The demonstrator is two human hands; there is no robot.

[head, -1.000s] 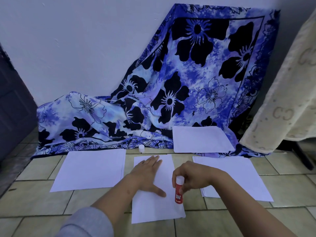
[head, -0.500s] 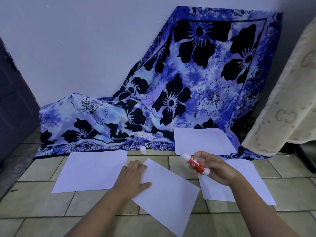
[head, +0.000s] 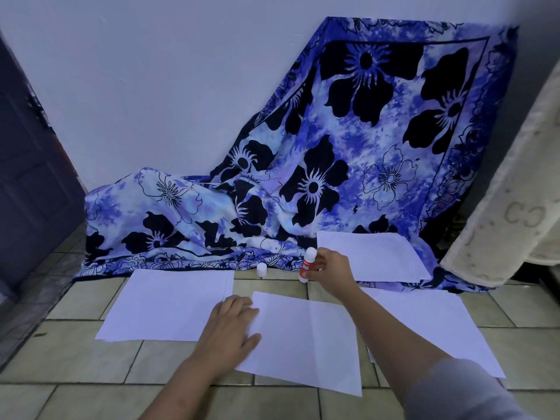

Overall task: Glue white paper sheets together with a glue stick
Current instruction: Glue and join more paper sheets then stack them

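- Four white paper sheets on the floor [head: 75, 359]: left sheet [head: 165, 304], centre sheet [head: 306, 338], far sheet [head: 372, 256] on the cloth [head: 333, 177], right sheet [head: 439, 322].
- Left grip [head: 230, 325]: fingers flat, pressing centre sheet's left edge.
- One cap [head: 261, 269] at cloth hem.
- One glue stick [head: 307, 265], upright, clamped in right grip [head: 330, 268].

Blue floral cloth [head: 348, 165] draped against the white wall [head: 151, 86], beyond the right grip [head: 330, 268]; cream patterned fabric [head: 515, 207] to its right; dark door [head: 27, 177] far left; tiled floor [head: 75, 359] beneath.
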